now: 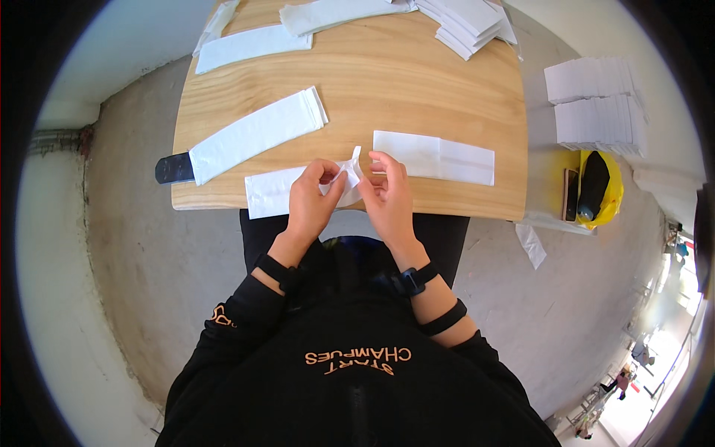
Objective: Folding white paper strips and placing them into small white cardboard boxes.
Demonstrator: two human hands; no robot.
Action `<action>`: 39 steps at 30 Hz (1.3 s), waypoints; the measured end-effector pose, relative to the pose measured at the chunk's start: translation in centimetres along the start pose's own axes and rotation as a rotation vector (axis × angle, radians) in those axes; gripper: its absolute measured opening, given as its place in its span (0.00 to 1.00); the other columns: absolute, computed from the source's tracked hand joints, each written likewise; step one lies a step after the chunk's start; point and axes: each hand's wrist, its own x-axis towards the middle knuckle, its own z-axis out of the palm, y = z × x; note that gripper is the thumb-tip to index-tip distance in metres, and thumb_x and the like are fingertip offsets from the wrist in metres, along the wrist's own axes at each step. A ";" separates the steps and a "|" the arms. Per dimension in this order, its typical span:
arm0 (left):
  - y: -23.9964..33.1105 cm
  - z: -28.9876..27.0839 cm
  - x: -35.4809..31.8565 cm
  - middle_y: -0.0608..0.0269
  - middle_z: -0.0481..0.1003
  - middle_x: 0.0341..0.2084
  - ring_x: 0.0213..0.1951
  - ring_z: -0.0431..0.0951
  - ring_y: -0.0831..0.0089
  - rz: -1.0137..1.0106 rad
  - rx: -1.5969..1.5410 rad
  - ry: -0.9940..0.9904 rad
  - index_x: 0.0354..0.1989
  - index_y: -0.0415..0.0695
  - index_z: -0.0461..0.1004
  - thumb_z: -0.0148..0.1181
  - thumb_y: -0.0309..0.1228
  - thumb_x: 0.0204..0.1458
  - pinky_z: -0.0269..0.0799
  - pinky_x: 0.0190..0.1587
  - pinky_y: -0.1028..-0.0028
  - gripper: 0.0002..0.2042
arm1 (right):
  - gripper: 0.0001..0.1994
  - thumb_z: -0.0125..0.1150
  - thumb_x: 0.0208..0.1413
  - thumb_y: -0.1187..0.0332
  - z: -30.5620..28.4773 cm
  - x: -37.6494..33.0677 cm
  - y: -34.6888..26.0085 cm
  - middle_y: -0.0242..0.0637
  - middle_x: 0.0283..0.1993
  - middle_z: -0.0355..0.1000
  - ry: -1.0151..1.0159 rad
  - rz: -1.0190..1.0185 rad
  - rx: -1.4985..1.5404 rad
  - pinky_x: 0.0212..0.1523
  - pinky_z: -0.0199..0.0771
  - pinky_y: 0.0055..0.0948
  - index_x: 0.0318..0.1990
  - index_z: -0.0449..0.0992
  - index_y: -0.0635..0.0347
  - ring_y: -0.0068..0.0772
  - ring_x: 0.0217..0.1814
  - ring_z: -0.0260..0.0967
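Observation:
A white, thin plastic bag [269,192] lies long and flat along the table's near edge, its right end crumpled and raised. My left hand [311,200] pinches that raised end between thumb and fingers. At the same end, my right hand [391,200] has its thumb and curled fingers closed on the bag's edge; the exact grip is partly hidden. A narrow strip of the bag sticks up between the hands. Just beyond my right hand lies a flat white folded paper piece [454,158].
A stack of white bags [257,134] lies at left over a black flat object [174,169]. More bags [253,48] and a paper pile [465,26] are at the far edge. Right of the table are paper stacks [596,112] and a yellow bag [614,194] holding dark items.

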 end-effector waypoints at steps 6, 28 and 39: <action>-0.7 0.0 0.0 0.59 0.77 0.30 0.34 0.76 0.75 0.034 -0.024 -0.103 0.37 0.35 0.74 0.59 0.27 0.54 0.71 0.40 0.75 0.07 | 0.24 0.63 0.51 0.69 -0.3 -0.2 -0.4 0.45 0.45 0.66 -0.076 -0.070 -0.140 0.39 0.74 0.29 0.56 0.65 0.60 0.36 0.44 0.70; -4.1 -8.1 -2.7 0.52 0.45 0.70 0.71 0.43 0.57 0.358 0.959 -0.396 0.70 0.42 0.46 0.67 0.52 0.38 0.40 0.70 0.58 0.52 | 0.20 0.54 0.57 0.72 -1.1 0.1 3.6 0.40 0.34 0.71 0.080 0.151 -0.085 0.35 0.69 0.28 0.57 0.62 0.66 0.28 0.32 0.68; -1.1 -6.2 -0.9 0.50 0.63 0.58 0.60 0.62 0.53 0.390 0.571 -0.240 0.56 0.40 0.66 0.65 0.32 0.46 0.60 0.60 0.61 0.27 | 0.27 0.58 0.52 0.77 -1.7 -0.4 2.6 0.45 0.39 0.73 -0.140 0.276 0.063 0.41 0.73 0.26 0.59 0.56 0.69 0.30 0.39 0.74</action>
